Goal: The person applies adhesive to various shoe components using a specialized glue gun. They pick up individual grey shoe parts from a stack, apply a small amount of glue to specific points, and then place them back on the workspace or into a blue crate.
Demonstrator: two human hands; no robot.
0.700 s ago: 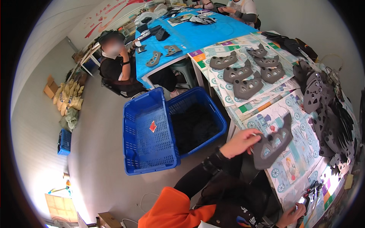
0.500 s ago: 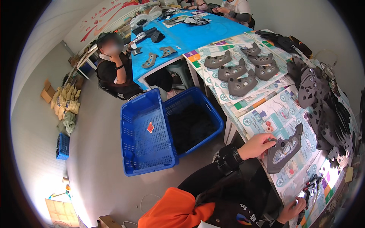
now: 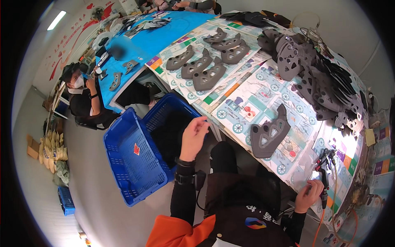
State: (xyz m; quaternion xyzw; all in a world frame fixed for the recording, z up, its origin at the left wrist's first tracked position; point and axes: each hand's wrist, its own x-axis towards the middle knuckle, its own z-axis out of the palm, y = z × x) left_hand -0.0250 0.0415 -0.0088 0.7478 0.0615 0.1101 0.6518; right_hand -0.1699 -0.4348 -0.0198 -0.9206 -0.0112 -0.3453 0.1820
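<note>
Left hand (image 3: 194, 140) has let go: grey piece (image 3: 263, 147) lies on table (image 3: 236, 101), at hand's three o'clock. Left fingers (image 3: 200, 123) loosely apart, empty. Right hand (image 3: 307, 196) half-curled, seemingly empty; black tool (image 3: 324, 181) at one o'clock.

Left hand (image 3: 194, 138) hides part of the far blue crate (image 3: 158, 108); dark contents (image 3: 170, 125) to its left too dim to identify. Right hand (image 3: 309, 195): contact with black tool (image 3: 324, 185) cannot be told. Orange hose (image 3: 319, 228) below it cut by lower edge. Beyond it, heaped grey pieces (image 3: 304, 78) overlap, uncountable. Far past left hand: blurred patch over blue table (image 3: 158, 37); co-workers (image 3: 197, 5) cropped by top edge.
</note>
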